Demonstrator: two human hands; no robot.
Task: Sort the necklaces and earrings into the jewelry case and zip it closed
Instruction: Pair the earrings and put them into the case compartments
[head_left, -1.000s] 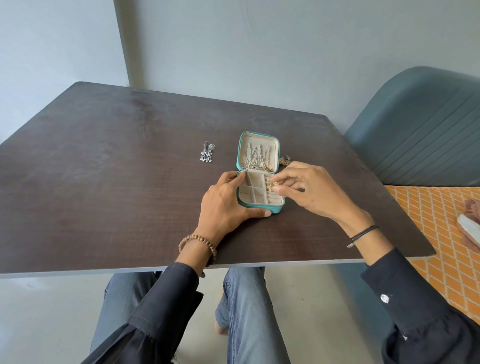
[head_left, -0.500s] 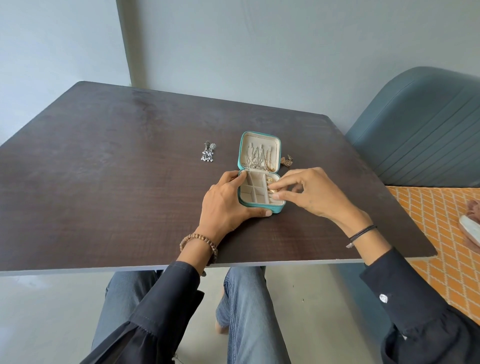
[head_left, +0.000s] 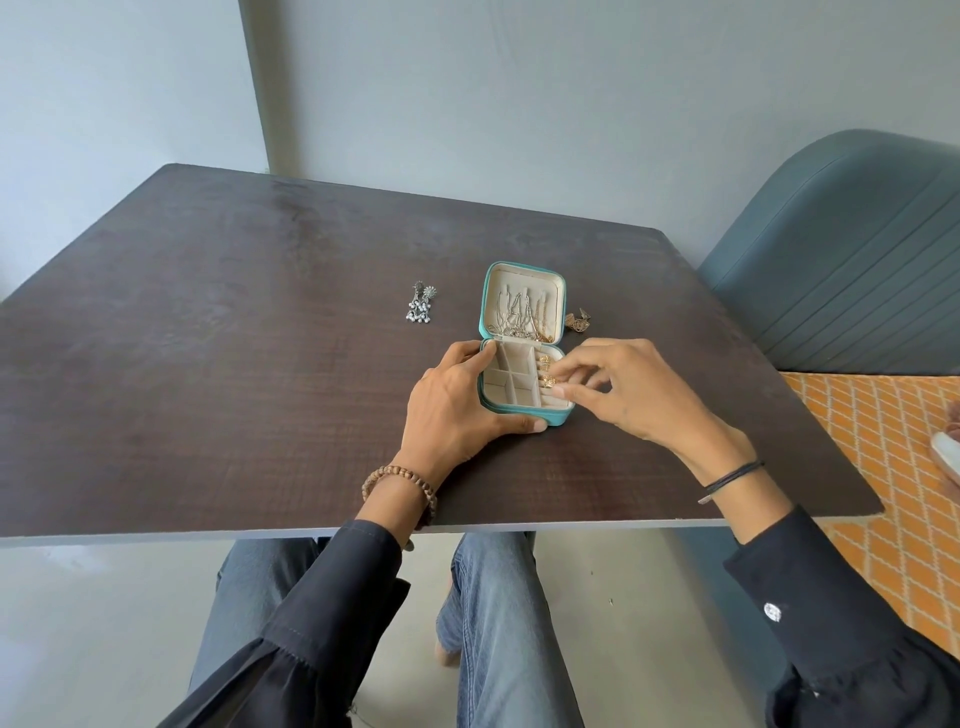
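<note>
1. Left hand (head_left: 457, 410): grips the jewelry case (head_left: 497, 388) by its left side. The fingers wrap the far-left corner of the base and the thumb lies along the near wall.
2. Right hand (head_left: 636, 397): fingers curled over the right edge of the case base. Thumb and forefinger tips are close together at one gold earring (head_left: 548, 383) in the right-hand column of compartments. Whether the earring is actually pinched cannot be told.
3. Jewelry case: teal outside, cream lining, standing between the two hands on the table (head_left: 234, 364). It is unzipped, with the lid upright on the side away from the hands. The compartments nearest the left hand show only lining.
4. Necklaces (head_left: 519, 317): several fine chains, silver and gold in tone, hanging inside the lid just beyond the fingertips of both hands.
5. More gold earrings (head_left: 544, 362): in the right-hand column, just beyond the right forefinger.
6. Silver earrings (head_left: 422, 304): a beaded pair lying on the table, beyond and to the left of the left hand, apart from the case.
7. Gold-coloured piece (head_left: 579, 319): on the table just beside the lid's right edge, beyond the right hand; too small to identify.
8. Beaded bracelet (head_left: 400, 480): on the left wrist.
9. Black cord (head_left: 732, 475): on the right wrist.
10. Grey-blue chair (head_left: 841, 260): to the right of the right hand, past the table edge.
</note>
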